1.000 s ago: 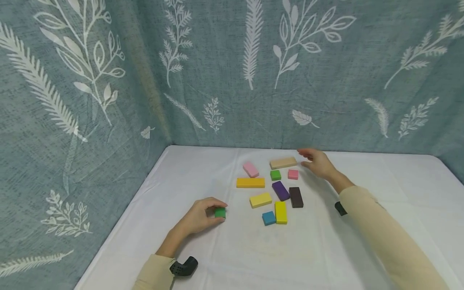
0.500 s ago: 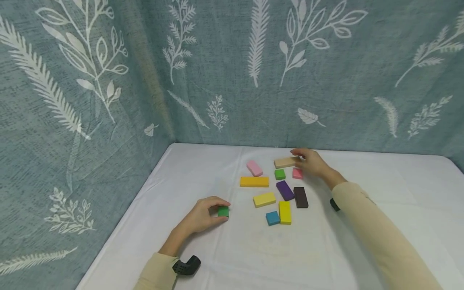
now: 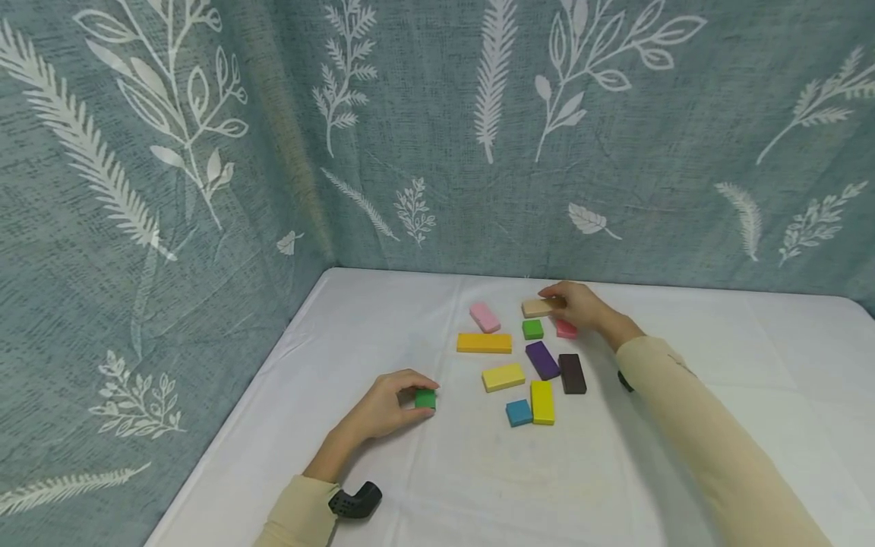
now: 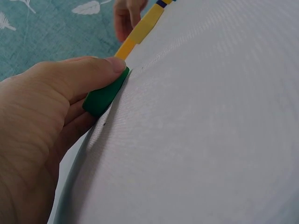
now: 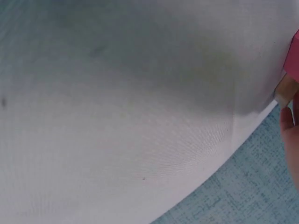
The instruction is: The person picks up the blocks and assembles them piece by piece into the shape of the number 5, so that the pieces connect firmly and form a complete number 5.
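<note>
In the head view my left hand [image 3: 384,406] pinches a small green block [image 3: 425,399] on the left of the white cloth. The left wrist view shows the thumb on the near face of this green block [image 4: 103,98]. At the far edge my right hand [image 3: 584,308] grips the right part of a plain wooden block [image 3: 535,308], thumb in front and fingers behind. In the right wrist view the fingertips lie against the wooden block [image 5: 286,89], beside a coral-pink block [image 5: 293,60]. My right hand partly covers that coral-pink block in the head view.
Between the hands lie a second green block [image 3: 532,329], a light pink block [image 3: 484,317], an orange block [image 3: 484,343], a purple block [image 3: 542,360], a dark brown block [image 3: 572,374], two yellow blocks and a blue block [image 3: 519,412]. A patterned curtain [image 3: 437,137] hangs behind the table.
My right hand has moved left from beside the wooden block to over its right end and taken hold of it. The left hand stays on its green block. The view has shifted slightly.
</note>
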`<action>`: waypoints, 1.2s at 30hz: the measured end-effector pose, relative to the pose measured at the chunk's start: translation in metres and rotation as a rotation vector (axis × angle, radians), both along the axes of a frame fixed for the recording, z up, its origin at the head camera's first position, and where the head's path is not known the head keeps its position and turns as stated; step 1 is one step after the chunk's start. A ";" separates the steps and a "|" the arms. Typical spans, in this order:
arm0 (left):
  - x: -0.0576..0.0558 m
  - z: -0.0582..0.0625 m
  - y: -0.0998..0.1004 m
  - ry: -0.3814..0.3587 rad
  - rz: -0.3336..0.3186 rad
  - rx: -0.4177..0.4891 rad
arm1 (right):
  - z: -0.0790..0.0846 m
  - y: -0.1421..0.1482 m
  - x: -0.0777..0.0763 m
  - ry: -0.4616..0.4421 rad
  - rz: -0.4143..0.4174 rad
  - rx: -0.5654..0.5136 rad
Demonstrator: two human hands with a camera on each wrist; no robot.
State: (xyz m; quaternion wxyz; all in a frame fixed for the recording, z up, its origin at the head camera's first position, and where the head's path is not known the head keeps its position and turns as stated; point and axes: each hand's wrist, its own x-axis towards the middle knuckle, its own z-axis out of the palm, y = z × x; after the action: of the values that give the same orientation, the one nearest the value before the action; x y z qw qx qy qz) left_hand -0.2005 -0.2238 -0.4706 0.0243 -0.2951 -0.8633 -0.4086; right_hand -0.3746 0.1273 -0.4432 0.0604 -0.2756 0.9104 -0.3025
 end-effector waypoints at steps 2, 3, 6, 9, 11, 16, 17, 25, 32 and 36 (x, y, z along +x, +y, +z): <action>0.000 0.000 0.000 0.000 0.000 0.001 | 0.000 -0.001 0.000 0.000 -0.007 0.011; 0.000 0.000 0.000 -0.001 0.000 0.001 | 0.001 -0.001 -0.001 -0.003 -0.010 0.017; 0.000 0.000 0.000 -0.008 0.004 0.001 | 0.002 -0.002 -0.001 -0.013 -0.009 0.035; 0.000 0.000 0.000 -0.016 0.010 -0.006 | 0.004 -0.001 -0.001 -0.029 -0.001 0.063; 0.000 0.000 0.000 -0.019 0.014 -0.010 | 0.006 -0.001 -0.001 -0.035 0.009 0.082; 0.000 0.000 0.000 -0.020 0.020 -0.017 | 0.008 -0.001 -0.002 -0.028 0.032 0.105; 0.000 0.000 0.000 -0.020 0.021 -0.019 | 0.008 -0.001 -0.001 -0.019 0.038 0.106; 0.001 -0.001 0.001 0.003 0.012 -0.010 | 0.011 0.007 0.004 -0.036 0.006 0.091; 0.000 -0.003 0.001 0.019 0.012 -0.016 | 0.024 0.027 0.006 0.019 -0.001 0.052; 0.000 -0.002 0.000 0.011 0.025 -0.019 | 0.032 0.038 0.010 0.047 0.020 0.044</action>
State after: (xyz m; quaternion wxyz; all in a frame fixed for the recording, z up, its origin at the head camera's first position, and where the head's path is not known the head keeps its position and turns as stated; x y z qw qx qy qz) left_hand -0.2009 -0.2240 -0.4728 0.0314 -0.2868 -0.8706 -0.3986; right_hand -0.3650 0.1658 -0.4117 0.0483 -0.2904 0.9153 -0.2750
